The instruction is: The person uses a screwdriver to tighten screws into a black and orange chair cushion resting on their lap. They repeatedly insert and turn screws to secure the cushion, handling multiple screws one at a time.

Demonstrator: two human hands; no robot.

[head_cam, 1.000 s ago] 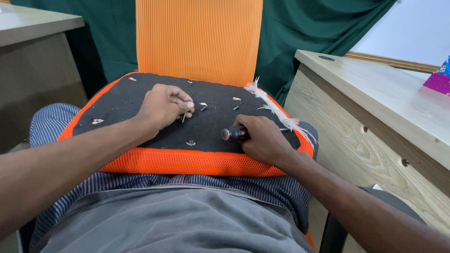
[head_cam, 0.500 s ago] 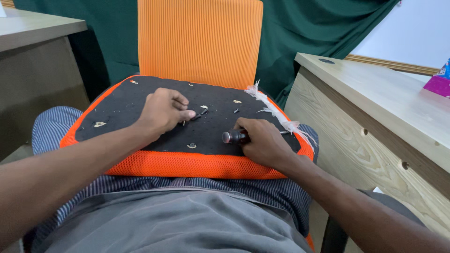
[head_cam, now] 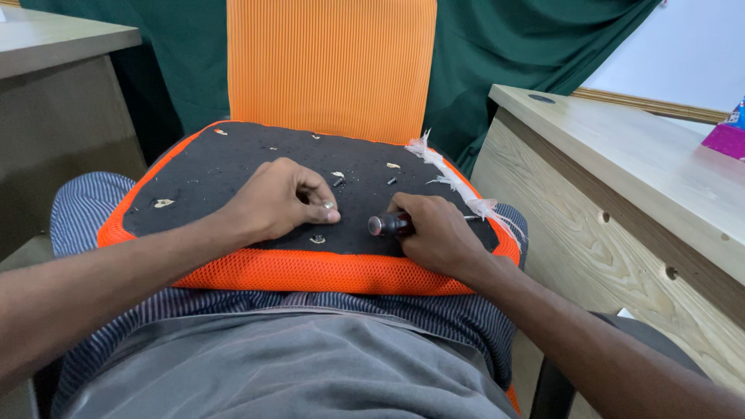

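Nearer the screwdriver (head_cam: 392, 225) now, left hand (head_cam: 281, 200).

A dark green curtain (head_cam: 528, 54) hangs across the back. A light wooden desk (head_cam: 621, 163) stands on the right, with round holes along its side panel and a grommet hole in its top. A magenta box (head_cam: 725, 140), perhaps a carton, sits at its far edge, cut off by the frame. Another desk (head_cam: 54, 39) stands at the left.
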